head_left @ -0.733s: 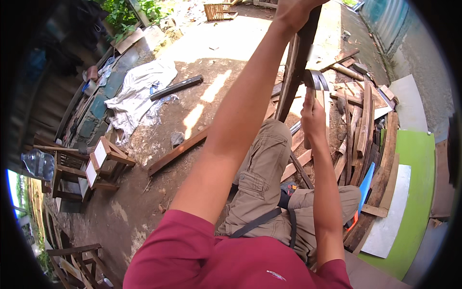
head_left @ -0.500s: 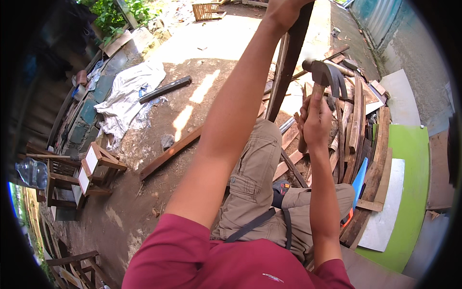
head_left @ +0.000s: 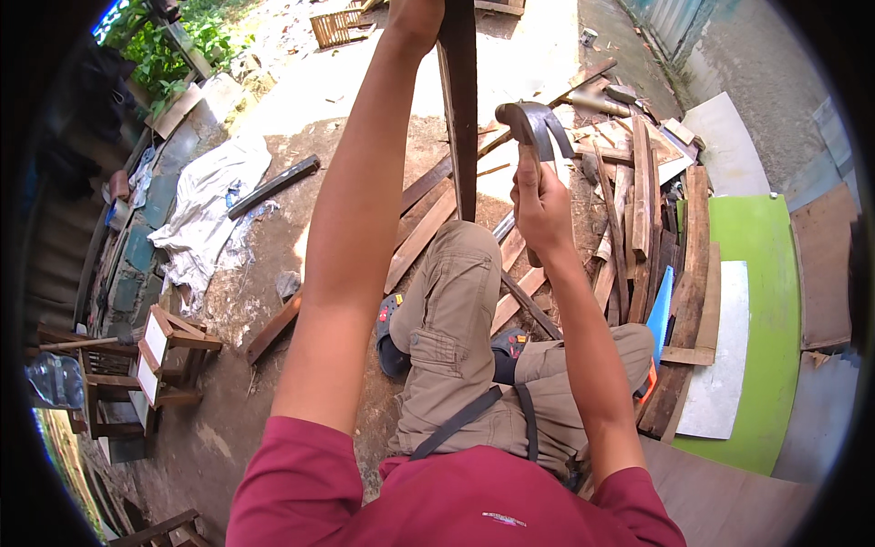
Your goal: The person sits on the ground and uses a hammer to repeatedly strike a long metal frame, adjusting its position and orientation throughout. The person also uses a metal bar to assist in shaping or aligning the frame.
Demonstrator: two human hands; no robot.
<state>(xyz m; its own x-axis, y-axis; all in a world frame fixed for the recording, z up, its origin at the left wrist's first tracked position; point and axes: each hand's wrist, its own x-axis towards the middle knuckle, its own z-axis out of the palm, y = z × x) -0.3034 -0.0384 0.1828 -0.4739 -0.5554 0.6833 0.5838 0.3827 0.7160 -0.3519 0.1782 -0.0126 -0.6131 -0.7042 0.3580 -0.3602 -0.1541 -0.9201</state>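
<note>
My right hand point(head_left: 545, 211) is wrapped round the wooden handle of a claw hammer point(head_left: 540, 128), held up in front of my right knee. The dark metal head is uppermost, its claw curving to the right. A long dark wooden plank point(head_left: 461, 118) stands upright just beyond my left knee. At the top edge my left hand point(head_left: 416, 20), arm stretched far out, is against the plank's upper part and steadies it. The picture's edge cuts off its fingers and the plank's top.
Wood scraps point(head_left: 643, 201) are heaped to the right, beside a blue-bladed handsaw point(head_left: 660, 314) and a green board point(head_left: 752, 301). Small wooden furniture point(head_left: 178, 360) stands at left, near a white cloth point(head_left: 205, 196) and a dark bar point(head_left: 273, 187). Another timber point(head_left: 273, 328) lies near my left foot.
The plank's top and my left hand have swung left, making the plank more upright. My right hand has moved left with the hammer, closer to the plank. The view has shifted slightly too.
</note>
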